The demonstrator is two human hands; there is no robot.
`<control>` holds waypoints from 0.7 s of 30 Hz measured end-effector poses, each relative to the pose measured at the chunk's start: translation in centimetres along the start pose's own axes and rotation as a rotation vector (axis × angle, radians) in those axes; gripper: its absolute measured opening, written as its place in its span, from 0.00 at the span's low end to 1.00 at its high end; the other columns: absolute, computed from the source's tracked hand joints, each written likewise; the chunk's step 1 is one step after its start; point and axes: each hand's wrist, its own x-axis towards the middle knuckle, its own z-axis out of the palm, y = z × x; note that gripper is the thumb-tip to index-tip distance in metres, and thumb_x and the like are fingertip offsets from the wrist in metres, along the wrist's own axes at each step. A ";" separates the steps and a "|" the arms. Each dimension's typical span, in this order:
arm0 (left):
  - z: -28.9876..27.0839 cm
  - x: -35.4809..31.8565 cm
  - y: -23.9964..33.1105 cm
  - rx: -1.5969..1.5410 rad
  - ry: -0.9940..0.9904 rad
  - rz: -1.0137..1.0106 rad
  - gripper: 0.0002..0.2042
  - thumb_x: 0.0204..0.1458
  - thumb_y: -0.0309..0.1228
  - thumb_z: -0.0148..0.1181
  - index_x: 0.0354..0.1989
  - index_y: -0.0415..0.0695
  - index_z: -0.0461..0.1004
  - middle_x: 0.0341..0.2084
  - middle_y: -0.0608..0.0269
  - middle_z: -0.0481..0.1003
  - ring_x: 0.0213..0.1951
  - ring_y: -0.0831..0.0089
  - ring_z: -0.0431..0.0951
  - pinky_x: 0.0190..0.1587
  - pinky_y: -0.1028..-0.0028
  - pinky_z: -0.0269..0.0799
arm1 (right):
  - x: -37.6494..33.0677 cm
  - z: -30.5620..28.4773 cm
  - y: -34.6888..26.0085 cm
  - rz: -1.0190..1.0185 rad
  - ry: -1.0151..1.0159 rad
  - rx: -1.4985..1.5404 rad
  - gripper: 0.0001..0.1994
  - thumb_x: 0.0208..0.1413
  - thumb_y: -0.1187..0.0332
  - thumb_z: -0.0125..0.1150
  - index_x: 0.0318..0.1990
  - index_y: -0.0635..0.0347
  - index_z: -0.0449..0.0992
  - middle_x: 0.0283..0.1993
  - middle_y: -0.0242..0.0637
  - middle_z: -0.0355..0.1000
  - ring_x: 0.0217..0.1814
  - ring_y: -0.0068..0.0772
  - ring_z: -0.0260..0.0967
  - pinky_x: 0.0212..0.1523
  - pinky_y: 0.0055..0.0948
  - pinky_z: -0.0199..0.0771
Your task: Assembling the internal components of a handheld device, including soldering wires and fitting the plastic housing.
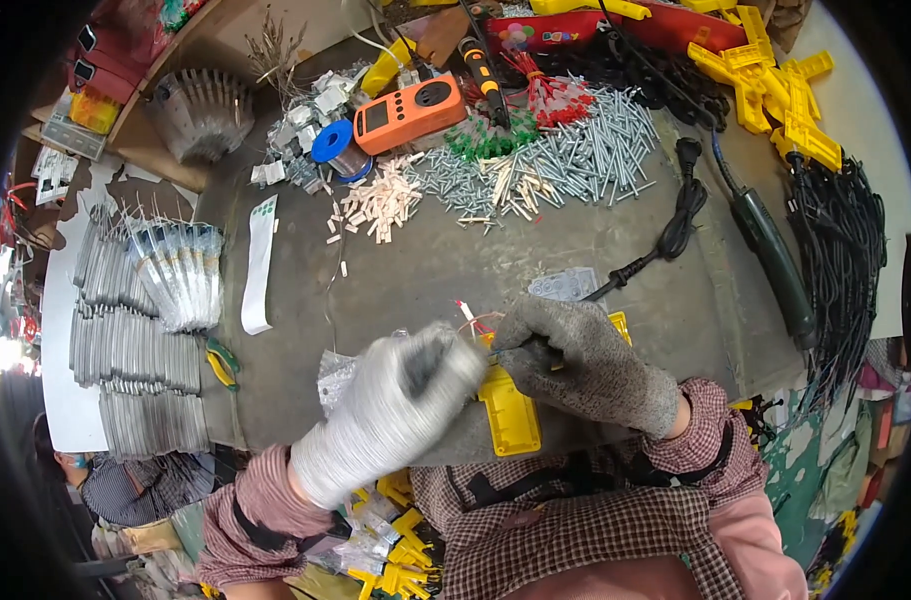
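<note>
My left hand [415, 395], in a white knitted glove, is blurred by motion. Its fingers curl closed just left of my other hand; whatever is in them cannot be made out. My right hand [575, 360], in a grey glove, pinches thin wires [469, 318] at its fingertips. Below and between the hands lies a yellow plastic housing [511, 418], its hollow side up. Another yellow piece [618, 324] shows past the right hand. A clear plastic part [563, 285] lies behind that hand, beside a black cable [630, 270] with a plug.
Piles of screws [585, 145] and small pale pieces [380, 200] lie at the back, near an orange meter [410, 112] and a solder spool [343, 152]. A dark-handled tool [775, 265] and black cables [840, 260] are right. Green-yellow pliers [221, 364] and stacked metal strips [140, 350] are left.
</note>
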 end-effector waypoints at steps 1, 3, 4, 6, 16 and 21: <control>0.3 0.0 0.0 0.001 -0.005 0.000 0.14 0.61 0.40 0.57 0.33 0.41 0.75 0.18 0.64 0.70 0.25 0.78 0.72 0.28 0.73 0.68 | 0.0 0.0 0.0 0.002 -0.008 0.022 0.09 0.55 0.75 0.62 0.40 0.59 0.69 0.34 0.40 0.73 0.32 0.42 0.75 0.33 0.36 0.75; 0.8 -0.1 -0.3 0.295 0.113 0.305 0.10 0.59 0.36 0.57 0.31 0.42 0.74 0.20 0.61 0.71 0.23 0.74 0.72 0.29 0.73 0.68 | 0.0 0.0 0.0 0.001 -0.018 0.046 0.09 0.54 0.75 0.62 0.41 0.58 0.69 0.33 0.39 0.72 0.30 0.39 0.74 0.32 0.35 0.74; 1.2 -0.2 -0.5 0.443 0.176 0.456 0.09 0.58 0.34 0.57 0.30 0.42 0.74 0.21 0.60 0.72 0.23 0.72 0.72 0.29 0.73 0.68 | -0.1 0.2 0.0 -0.019 -0.010 0.033 0.09 0.55 0.76 0.62 0.40 0.58 0.69 0.32 0.39 0.72 0.30 0.39 0.74 0.31 0.34 0.74; 1.5 0.0 -2.5 -0.153 0.073 0.035 0.10 0.59 0.33 0.55 0.29 0.41 0.73 0.19 0.60 0.71 0.20 0.69 0.70 0.26 0.71 0.67 | 0.0 0.4 0.0 -0.039 -0.011 0.019 0.09 0.55 0.76 0.62 0.40 0.58 0.69 0.32 0.39 0.72 0.29 0.38 0.74 0.31 0.34 0.74; 1.5 -0.7 -1.9 0.170 0.105 0.266 0.09 0.55 0.29 0.60 0.44 0.43 0.75 0.30 0.55 0.75 0.33 0.59 0.77 0.38 0.64 0.72 | 0.2 0.3 -0.2 -0.096 0.027 0.016 0.10 0.51 0.77 0.64 0.41 0.59 0.73 0.33 0.43 0.74 0.31 0.43 0.75 0.33 0.37 0.75; 0.8 0.8 -4.6 -0.286 0.290 -0.277 0.11 0.63 0.37 0.57 0.42 0.41 0.74 0.32 0.62 0.77 0.34 0.76 0.75 0.42 0.72 0.73 | 0.3 0.1 -0.7 -0.083 0.024 -0.088 0.09 0.49 0.77 0.66 0.37 0.60 0.75 0.32 0.43 0.75 0.33 0.44 0.77 0.35 0.37 0.76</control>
